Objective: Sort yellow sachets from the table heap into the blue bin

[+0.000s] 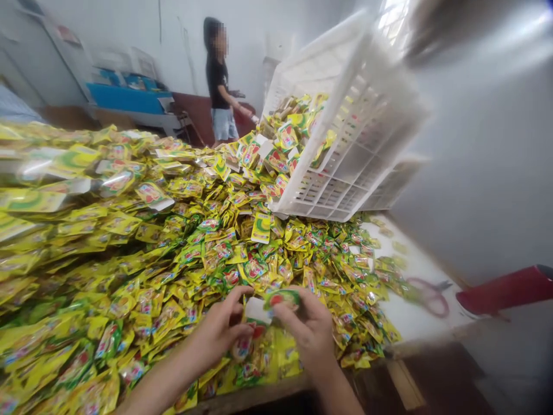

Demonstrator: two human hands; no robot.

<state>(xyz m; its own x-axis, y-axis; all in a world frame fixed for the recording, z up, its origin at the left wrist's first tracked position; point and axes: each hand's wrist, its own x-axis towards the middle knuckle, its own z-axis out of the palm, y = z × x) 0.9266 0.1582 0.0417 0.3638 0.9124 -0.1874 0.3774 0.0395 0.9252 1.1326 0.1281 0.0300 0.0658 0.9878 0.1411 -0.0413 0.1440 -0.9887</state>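
Observation:
My right hand (309, 331) pinches a small printed carton (283, 298), green and yellow with a red picture, between thumb and fingers. A white flap (258, 311) stands out from the carton's left side. My left hand (224, 323) is beside that flap, its fingers curled and thumb bent inward; what it grips, if anything, is blurred. A shiny packet (242, 347) shows just under the left thumb, and I cannot tell whether it is held. Below and around both hands spreads a heap of small yellow and green packets (164, 314).
A white plastic crate (319, 144) lies tipped on the heap, with cartons spilling out. Open-flapped cartons (151, 195) lie on the left. Pink-handled scissors (427, 297) rest on the white tabletop (415, 274) near a red object (505, 291). Another person (219, 80) stands behind the heap.

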